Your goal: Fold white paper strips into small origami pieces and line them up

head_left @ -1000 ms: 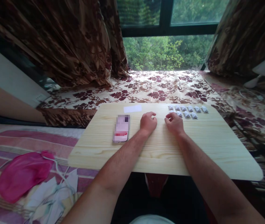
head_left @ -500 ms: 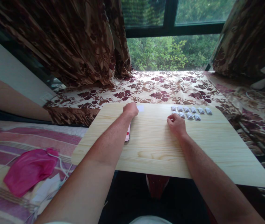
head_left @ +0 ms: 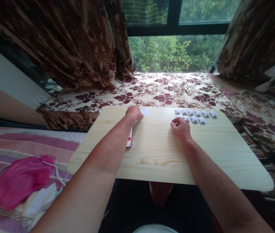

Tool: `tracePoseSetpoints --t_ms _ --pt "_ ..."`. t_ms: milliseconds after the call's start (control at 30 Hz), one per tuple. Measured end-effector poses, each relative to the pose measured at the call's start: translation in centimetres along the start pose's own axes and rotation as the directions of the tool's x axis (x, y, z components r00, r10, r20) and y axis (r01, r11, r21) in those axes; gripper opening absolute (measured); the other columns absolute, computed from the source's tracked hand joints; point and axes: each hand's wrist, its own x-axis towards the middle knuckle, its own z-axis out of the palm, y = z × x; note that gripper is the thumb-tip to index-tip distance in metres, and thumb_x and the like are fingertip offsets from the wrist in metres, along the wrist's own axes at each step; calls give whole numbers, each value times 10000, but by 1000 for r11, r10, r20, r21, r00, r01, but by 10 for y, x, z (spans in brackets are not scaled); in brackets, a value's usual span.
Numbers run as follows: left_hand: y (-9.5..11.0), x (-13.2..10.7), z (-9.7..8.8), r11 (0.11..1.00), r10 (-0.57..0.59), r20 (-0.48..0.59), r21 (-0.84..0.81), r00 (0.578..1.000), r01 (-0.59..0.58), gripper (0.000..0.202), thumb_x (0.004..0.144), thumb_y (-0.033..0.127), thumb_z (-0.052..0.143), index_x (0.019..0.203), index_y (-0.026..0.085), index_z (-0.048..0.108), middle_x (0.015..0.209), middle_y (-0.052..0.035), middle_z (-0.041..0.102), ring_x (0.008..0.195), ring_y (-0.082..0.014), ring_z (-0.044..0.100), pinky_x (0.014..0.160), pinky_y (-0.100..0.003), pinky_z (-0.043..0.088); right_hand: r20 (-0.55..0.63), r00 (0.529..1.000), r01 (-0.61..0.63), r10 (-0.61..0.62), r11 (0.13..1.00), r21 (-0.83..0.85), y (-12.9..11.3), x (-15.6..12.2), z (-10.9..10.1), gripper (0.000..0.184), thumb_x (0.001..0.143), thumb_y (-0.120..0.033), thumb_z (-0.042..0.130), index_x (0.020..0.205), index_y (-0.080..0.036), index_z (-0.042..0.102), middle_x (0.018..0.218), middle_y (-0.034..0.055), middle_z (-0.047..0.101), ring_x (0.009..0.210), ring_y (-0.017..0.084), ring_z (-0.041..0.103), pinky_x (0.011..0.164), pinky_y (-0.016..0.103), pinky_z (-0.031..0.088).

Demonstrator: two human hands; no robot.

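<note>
My left hand point(head_left: 133, 113) reaches to the far edge of the wooden table point(head_left: 166, 155), fingers curled down on a small white paper slip point(head_left: 145, 112), most of which it covers. My left forearm hides most of a phone point(head_left: 129, 141) lying on the table. My right hand point(head_left: 181, 127) rests mid-table in a loose fist, knuckles down, with nothing visible in it. Just beyond it lie several small folded white paper pieces point(head_left: 195, 116) in two rows.
A floral cloth point(head_left: 163, 92) covers the ledge behind the table, with brown curtains point(head_left: 62, 45) and a window above it. A pink pouch point(head_left: 21, 180) and white cords lie on the striped bedding at left. Cables point(head_left: 260, 97) lie at right.
A second ago both hands sat side by side mid-table. My left hand has since reached forward and left onto the paper slip, its arm covering the phone. The right hand stayed put.
</note>
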Motion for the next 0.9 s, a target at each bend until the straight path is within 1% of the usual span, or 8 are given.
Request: tracePoseSetpoints --t_ms 100,233,333,467,600,700,800,900 --pt "0 1 -1 992 15 17 126 1000 -17 531 571 336 808 1064 170 703 1154 -158 707 1064 -297 647 889 -340 506 0 1000 2 -2 1000 -3 0 0 0 101 775 -295 597 794 -221 662 759 27 718 669 197 641 723 335 466" --pt "2 2 -4 978 -26 94 207 995 6 489 600 423 792 1021 185 718 1107 -139 730 1005 -271 678 834 -306 513 -1 1000 6 -6 1000 -14 0 0 0 104 775 -297 593 794 -221 661 763 29 715 663 195 634 721 337 468" --pt "4 2 -5 975 -48 89 221 995 27 501 590 454 800 1009 190 724 1073 -147 735 1025 -293 675 833 -322 513 0 1000 10 -10 1000 -17 0 1 1 106 775 -301 589 790 -224 660 746 22 708 661 194 635 708 333 463" --pt "6 -1 -7 975 -58 71 219 996 41 554 577 458 812 1045 178 716 1096 -167 721 1094 -320 644 855 -343 512 1 1000 10 -10 1000 -12 0 1 1 114 777 -305 584 796 -226 663 733 19 706 658 193 636 698 331 459" --pt "7 -4 -10 981 -71 66 184 995 58 647 569 440 828 1144 192 665 1194 -160 692 1129 -310 628 886 -346 501 5 1000 -5 5 1000 -9 0 0 1 123 776 -312 582 799 -223 664 714 25 701 638 194 623 690 334 459" --pt "8 -5 -11 984 -78 61 168 995 67 723 570 457 835 1208 196 614 1256 -164 664 1154 -323 616 913 -376 497 3 1000 -5 5 1000 -11 -1 0 0 115 777 -309 585 793 -225 662 707 25 697 626 191 611 677 329 453" --pt "8 -5 -10 981 -82 42 178 996 74 723 561 472 846 1182 183 614 1277 -184 641 1177 -348 597 925 -401 498 5 1000 -1 1 1000 -4 -2 0 -1 107 777 -303 587 789 -226 660 719 24 701 639 191 622 679 326 452" --pt "7 -5 -10 981 -64 19 186 998 59 693 559 467 850 1148 188 617 1271 -179 636 1189 -340 585 922 -383 501 10 1000 -3 3 1000 -6 -1 0 -1 105 778 -301 586 790 -227 660 721 23 704 647 194 629 685 328 456"
